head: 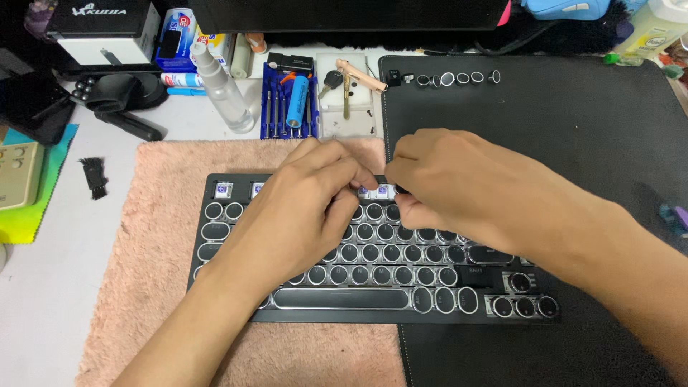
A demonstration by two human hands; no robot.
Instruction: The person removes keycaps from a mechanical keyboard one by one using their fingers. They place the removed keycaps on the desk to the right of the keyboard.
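Counter with one pink mat, one black keyboard.
Left hand and right hand pinch at top-row switches; six loose keycaps behind.

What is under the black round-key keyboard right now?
The black round-key keyboard lies partly on a pink fluffy mat and partly on a black desk mat. Whatever sits beneath its middle is covered.
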